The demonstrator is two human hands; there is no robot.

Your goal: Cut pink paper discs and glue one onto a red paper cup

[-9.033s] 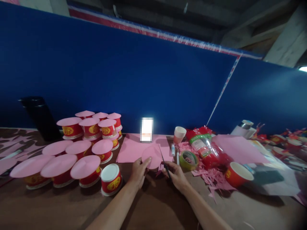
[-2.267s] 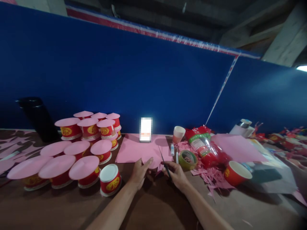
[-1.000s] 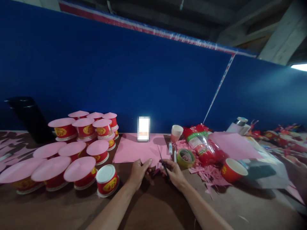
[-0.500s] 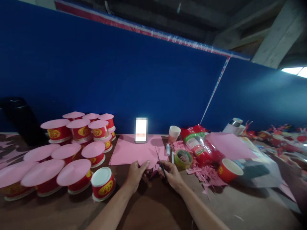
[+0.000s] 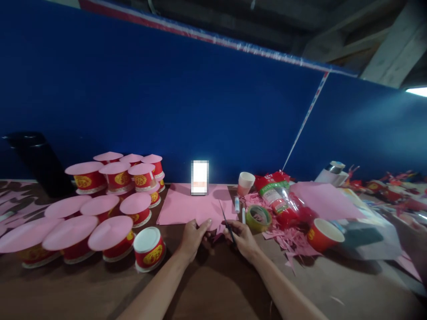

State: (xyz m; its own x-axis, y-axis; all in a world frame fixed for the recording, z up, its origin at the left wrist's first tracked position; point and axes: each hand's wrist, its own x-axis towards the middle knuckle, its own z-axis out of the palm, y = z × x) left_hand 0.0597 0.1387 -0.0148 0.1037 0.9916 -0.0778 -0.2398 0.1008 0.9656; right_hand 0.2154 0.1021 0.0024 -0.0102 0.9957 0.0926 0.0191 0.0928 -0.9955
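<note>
My left hand (image 5: 192, 240) is closed on a piece of pink paper (image 5: 219, 230), thumb on top. Much of that piece blends with the pink sheets behind it, so its outline is hard to make out. In my right hand (image 5: 244, 240) is a pair of scissors (image 5: 228, 226), its dark blades pointing up and away from me beside the paper. Just beyond both hands lies a stack of pink paper sheets (image 5: 180, 206). A bright, blurred-out upright screen (image 5: 199, 178) stands at the back of the stack.
On the left stand several red paper cups with pink cone tops (image 5: 110, 233), and one upturned red cup (image 5: 149, 249) without a top. To the right are a tape roll (image 5: 256, 218), a glue stick (image 5: 237, 204), pink scraps (image 5: 290, 240), a red plastic packet (image 5: 278, 195) and an open red cup (image 5: 325, 235).
The view has shifted slightly, so the table things sit a little farther right and higher. Both hands keep their holds on the paper and scissors, with little change in pose.
</note>
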